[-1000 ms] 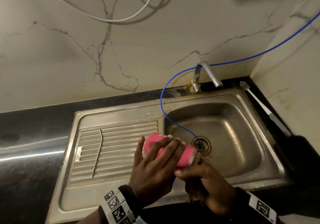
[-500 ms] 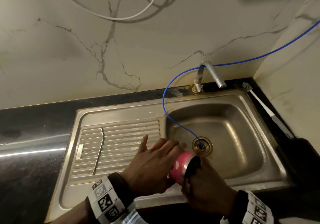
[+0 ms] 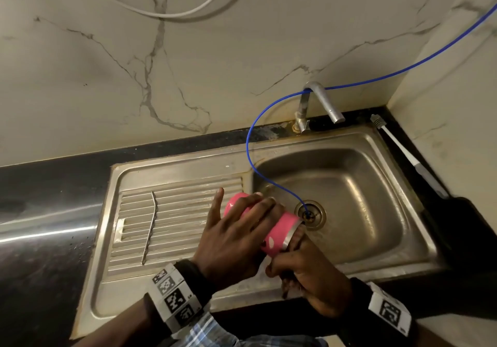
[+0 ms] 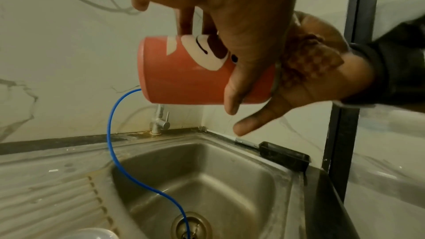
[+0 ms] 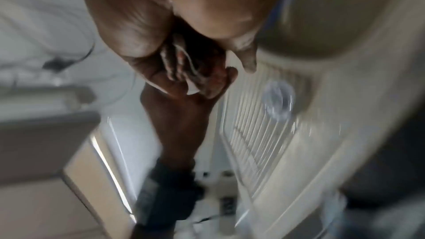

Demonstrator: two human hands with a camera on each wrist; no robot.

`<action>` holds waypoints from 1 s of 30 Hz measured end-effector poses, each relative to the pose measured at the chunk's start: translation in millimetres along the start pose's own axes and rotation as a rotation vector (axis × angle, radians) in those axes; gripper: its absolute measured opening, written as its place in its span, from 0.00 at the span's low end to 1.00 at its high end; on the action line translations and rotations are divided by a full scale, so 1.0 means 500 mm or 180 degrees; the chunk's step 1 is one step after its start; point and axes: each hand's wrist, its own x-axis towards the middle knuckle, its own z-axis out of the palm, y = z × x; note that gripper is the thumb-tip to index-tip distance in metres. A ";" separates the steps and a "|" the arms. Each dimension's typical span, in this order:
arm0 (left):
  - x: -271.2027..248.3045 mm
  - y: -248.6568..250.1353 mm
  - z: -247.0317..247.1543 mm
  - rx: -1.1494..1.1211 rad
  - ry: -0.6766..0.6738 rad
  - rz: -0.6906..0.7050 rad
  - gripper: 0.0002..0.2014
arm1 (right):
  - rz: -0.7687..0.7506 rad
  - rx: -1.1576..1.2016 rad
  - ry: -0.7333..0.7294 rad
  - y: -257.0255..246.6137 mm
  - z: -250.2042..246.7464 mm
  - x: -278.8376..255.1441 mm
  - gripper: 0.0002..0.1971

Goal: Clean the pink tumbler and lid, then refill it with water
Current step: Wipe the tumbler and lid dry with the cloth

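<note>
Fingers of the left hand wrap the pink tumbler, held sideways over the sink; right hand fingers reach into its mouth, grip unclear.

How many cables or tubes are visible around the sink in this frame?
3: a blue tube draped over the faucet into the sink drain, a white cable looping on the wall, and a dark cable beside it, mostly cut off. Others may be hidden.
</note>
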 end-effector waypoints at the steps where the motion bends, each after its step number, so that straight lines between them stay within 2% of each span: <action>1: 0.004 -0.005 -0.005 -0.0073 -0.0053 -0.0011 0.39 | -0.0135 -0.0460 0.0118 0.005 -0.006 0.006 0.11; 2: 0.009 -0.010 -0.010 -0.0151 -0.0123 -0.0028 0.39 | -0.0272 -0.1015 0.0191 0.003 -0.011 0.009 0.13; 3: 0.013 -0.016 -0.013 -0.0227 -0.0224 -0.0056 0.39 | -0.0496 -0.1665 0.0107 0.009 -0.018 0.012 0.19; 5: 0.019 -0.031 -0.014 -0.0390 -0.0567 -0.0122 0.42 | -0.1161 -0.2987 -0.0223 0.014 -0.038 0.020 0.34; 6: 0.019 -0.037 -0.013 -0.0467 -0.0745 -0.0139 0.43 | -0.1505 -0.3511 -0.0313 0.015 -0.047 0.025 0.37; 8: 0.018 -0.045 -0.009 -0.0522 -0.0901 -0.0116 0.46 | -0.1672 -0.4029 -0.0388 0.021 -0.050 0.033 0.39; 10: 0.015 -0.043 -0.008 -0.0469 -0.0825 -0.0093 0.46 | -0.1624 -0.3783 -0.0339 0.031 -0.041 0.038 0.38; 13: 0.005 -0.028 -0.007 -0.0275 -0.0480 -0.0049 0.43 | -0.0716 -0.2680 -0.0164 0.027 -0.029 0.020 0.34; 16: -0.012 -0.009 0.009 -0.0095 -0.0052 -0.0099 0.41 | -0.0300 -0.1723 0.0064 0.018 0.003 0.014 0.22; 17: -0.018 -0.002 0.016 -0.0056 0.0069 -0.0148 0.41 | -0.0226 -0.1476 0.0204 0.008 0.023 0.016 0.20; 19: -0.025 0.010 0.026 -0.0007 0.0248 -0.0268 0.41 | 0.0062 -0.0774 0.0960 0.009 0.056 0.026 0.20; 20: -0.026 0.016 0.029 0.0009 0.0296 -0.0339 0.41 | -0.0002 -0.0499 0.0923 0.002 0.058 0.027 0.18; 22: -0.025 0.027 0.029 0.0055 0.0305 -0.0436 0.40 | -0.0193 -0.0100 0.0258 -0.019 0.034 0.011 0.20; 25: -0.027 0.039 0.018 0.0054 0.0152 -0.0462 0.37 | -0.0613 -0.0996 0.0210 0.004 -0.007 0.007 0.16; 26: -0.027 0.039 0.009 -0.0029 0.0028 -0.0481 0.37 | -0.0879 -0.1439 0.0213 0.013 -0.022 0.008 0.19; 28: -0.023 0.033 -0.010 -0.0301 -0.0301 -0.0519 0.40 | -0.1414 -0.2392 0.0028 0.036 -0.036 0.020 0.33; 30: -0.012 0.017 -0.026 -0.0469 -0.0676 -0.0482 0.44 | -0.1745 -0.3296 0.0008 0.057 -0.056 0.030 0.35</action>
